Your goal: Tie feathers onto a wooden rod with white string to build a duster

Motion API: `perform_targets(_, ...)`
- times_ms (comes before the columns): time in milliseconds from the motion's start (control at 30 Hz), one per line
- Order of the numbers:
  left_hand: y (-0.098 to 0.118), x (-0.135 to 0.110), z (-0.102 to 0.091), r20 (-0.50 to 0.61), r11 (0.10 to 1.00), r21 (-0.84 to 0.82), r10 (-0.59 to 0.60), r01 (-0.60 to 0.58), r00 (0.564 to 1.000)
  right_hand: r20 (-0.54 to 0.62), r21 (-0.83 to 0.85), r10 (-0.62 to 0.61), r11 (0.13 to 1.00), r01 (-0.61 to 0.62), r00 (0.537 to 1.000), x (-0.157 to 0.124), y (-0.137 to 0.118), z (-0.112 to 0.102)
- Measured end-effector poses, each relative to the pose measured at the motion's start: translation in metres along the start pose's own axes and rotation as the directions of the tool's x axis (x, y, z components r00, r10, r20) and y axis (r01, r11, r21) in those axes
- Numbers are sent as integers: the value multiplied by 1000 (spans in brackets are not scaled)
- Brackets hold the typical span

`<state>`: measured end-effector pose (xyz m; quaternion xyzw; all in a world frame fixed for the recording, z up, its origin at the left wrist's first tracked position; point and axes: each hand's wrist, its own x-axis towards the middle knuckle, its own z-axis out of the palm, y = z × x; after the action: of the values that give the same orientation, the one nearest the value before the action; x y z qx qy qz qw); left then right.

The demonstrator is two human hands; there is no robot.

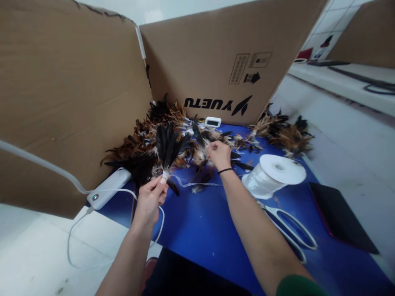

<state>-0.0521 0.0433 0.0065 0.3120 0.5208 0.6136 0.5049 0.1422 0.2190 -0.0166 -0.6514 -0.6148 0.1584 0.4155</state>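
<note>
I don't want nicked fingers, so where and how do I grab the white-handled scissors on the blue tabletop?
Probably by the outer white handle loop, from the right: it lies uncovered, pointing away from the white spool, while your bare right forearm hides part of the other loop.

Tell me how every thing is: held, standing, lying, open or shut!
Left hand: pinching feather bunch.
Feather bunch: held upright, fanned.
Right hand: pinching dark feather.
Feather pile: loose, heaped.
Ribbon: partly unwound.
Spool: standing on end.
Scissors: lying; open or shut hidden.
White box: lying, cable attached.
Display: standing, too small to read.
Cardboard: standing, print upside down.
Black slab: lying flat.
</note>
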Motion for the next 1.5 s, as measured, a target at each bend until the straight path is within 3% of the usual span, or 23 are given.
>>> perform_targets(133, -1, 1, 0, -13, 1000, -3, 7, -7, 1000, 20, 83, -33, 996, 32, 999, -1, -1, 2)
perform_targets(333, 0, 1, 0, 3, 1000, 7, 15, -15, 1000, 34, -127, -166, 977, 169, 985, -6, -5, 2)
perform_targets(533, 1, -3, -4, -5, 1000, 11, 23, -23, 1000, 81, -161, -91, 981, 104, 992, -10, -13, -2)
perform_targets(633, 2, -6, -6, -4, 1000, 9, 21, -21, 1000, 98, -135, -160, 976, 173, 982, -13, -14, 2)
perform_targets(833, 5, -11, -15, -25, 1000, -27, 5, -5, 1000, 274, -64, -336, 928, 366, 901, -24, -22, 25)
perform_targets(1000, 7, -13, -22, -61, 999, -46, -4, 1, 998, 374, -204, -267, 911, 359, 888, -38, -44, 48)
perform_targets(1100, 9, -14, -27, -67, 999, -41, 4, -6, 998, 405, -345, -234, 856, 385, 884, -39, -53, 60)
perform_targets(1200, 10, -15, -32, -63, 999, -43, 9, -11, 998, 474, -423, -235, 785, 453, 849, -33, -55, 66)
perform_targets(1267, 11, -15, -36, -67, 999, -50, 10, -13, 998, 489, -442, -239, 761, 474, 839, -27, -54, 66)
perform_targets(1433, 12, -15, -42, -73, 997, -72, 6, -11, 997, 413, -496, -265, 737, 459, 871, -12, -58, 51)
perform_targets(1500, 12, -16, -42, -69, 997, -80, 3, -9, 998, 417, -491, -326, 705, 512, 849, -8, -60, 46)
